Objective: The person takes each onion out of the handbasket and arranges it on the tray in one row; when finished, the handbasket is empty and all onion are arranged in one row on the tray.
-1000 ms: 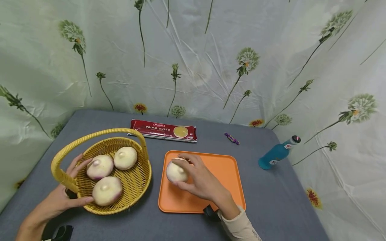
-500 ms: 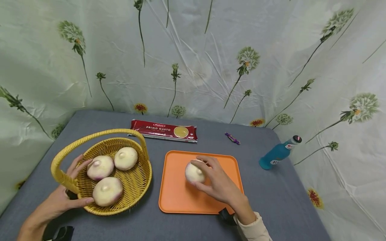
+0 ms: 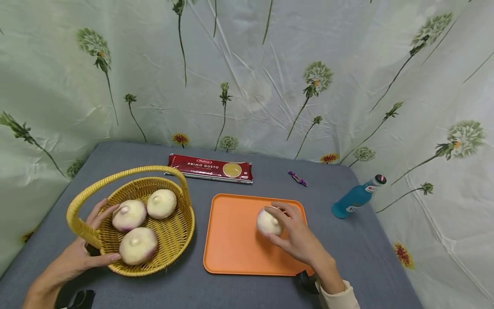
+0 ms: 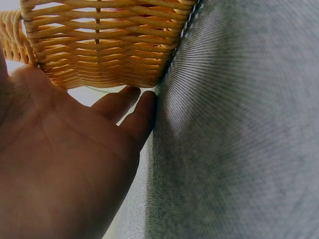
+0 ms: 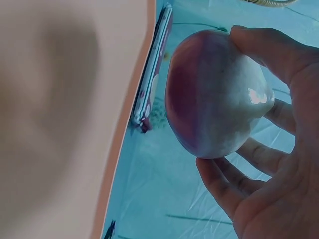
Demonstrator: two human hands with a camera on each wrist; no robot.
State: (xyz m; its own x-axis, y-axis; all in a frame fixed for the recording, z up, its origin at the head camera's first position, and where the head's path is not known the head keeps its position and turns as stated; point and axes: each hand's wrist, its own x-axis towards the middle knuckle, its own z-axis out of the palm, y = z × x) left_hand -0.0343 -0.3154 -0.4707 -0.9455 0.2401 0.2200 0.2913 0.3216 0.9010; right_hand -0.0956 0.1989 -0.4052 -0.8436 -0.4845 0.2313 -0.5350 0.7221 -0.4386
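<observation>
The wicker basket (image 3: 170,240) sits on the left of the table (image 3: 366,257), with three turnips (image 3: 138,244) in it. The left hand (image 3: 77,257) rests against its near-left wall. Just right of it lies the tray (image 3: 231,240); over the tray's right part the right hand (image 3: 299,238) holds a turnip (image 3: 268,222), perhaps just off the surface. Behind the tray lie a spaghetti packet (image 3: 210,168) and, to its right, a wrapped sweet (image 3: 296,177). A bottle (image 3: 356,196) lies at the far right

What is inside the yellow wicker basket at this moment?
Three round white turnips with purple tinges lie in the yellow wicker basket: one at the left, one at the back, one at the front. The basket floor beneath them is covered.
</observation>
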